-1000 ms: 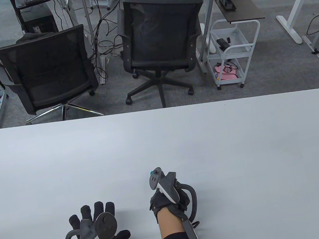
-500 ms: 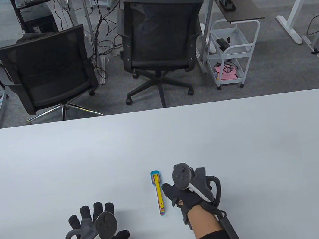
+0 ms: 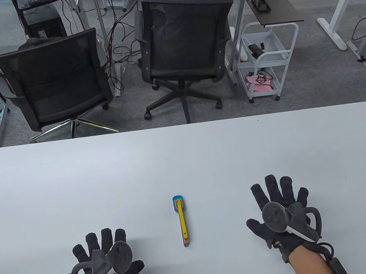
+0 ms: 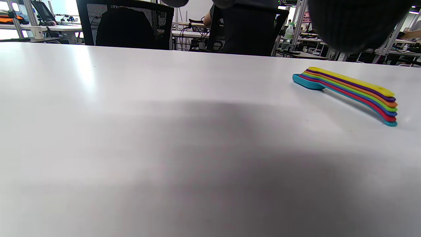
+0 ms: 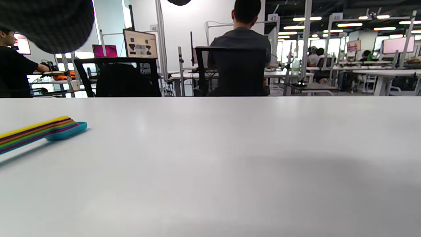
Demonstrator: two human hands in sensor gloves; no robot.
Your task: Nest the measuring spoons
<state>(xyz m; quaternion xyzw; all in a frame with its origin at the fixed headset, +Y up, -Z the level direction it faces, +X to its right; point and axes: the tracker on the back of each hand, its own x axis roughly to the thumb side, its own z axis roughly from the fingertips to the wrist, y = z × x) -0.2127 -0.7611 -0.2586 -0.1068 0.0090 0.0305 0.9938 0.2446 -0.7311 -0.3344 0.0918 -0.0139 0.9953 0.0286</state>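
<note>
A nested stack of coloured measuring spoons (image 3: 182, 220) lies on the white table (image 3: 187, 164) near the front middle, yellow on top, teal at the bottom, bowls pointing away. It shows in the left wrist view (image 4: 348, 92) and at the left edge of the right wrist view (image 5: 39, 131). My left hand (image 3: 103, 259) rests flat on the table, fingers spread, left of the stack. My right hand (image 3: 280, 208) rests flat, fingers spread, right of the stack. Neither hand touches the spoons.
Two black office chairs (image 3: 54, 78) (image 3: 185, 45) stand beyond the table's far edge, a person seated in the right one. A white cart (image 3: 266, 60) stands further right.
My right hand let go of the spoon stack, moved right and spread flat on the table. The stack stays where it was left. My left hand shifted slightly toward the near edge.
</note>
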